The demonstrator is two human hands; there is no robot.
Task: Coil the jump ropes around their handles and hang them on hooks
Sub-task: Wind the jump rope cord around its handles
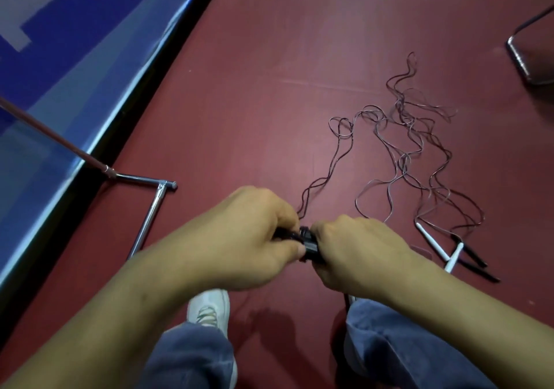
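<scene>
My left hand (254, 236) and my right hand (356, 247) meet low over the dark red floor. Both grip a pair of black jump rope handles (305, 240), which are mostly hidden by my fingers. From between my hands a thin dark rope (334, 161) runs up and away across the floor. To the right lies a tangle of other thin ropes (419, 149). Their white handles (434, 243) and black handles (473, 261) lie crossed near my right wrist.
A chrome rack base (150, 209) with a slanting pole (54, 140) stands at the left beside a blue padded wall (60, 59). A metal chair leg (521, 59) sits at the upper right. My white shoe (209, 307) and jeans are below my hands.
</scene>
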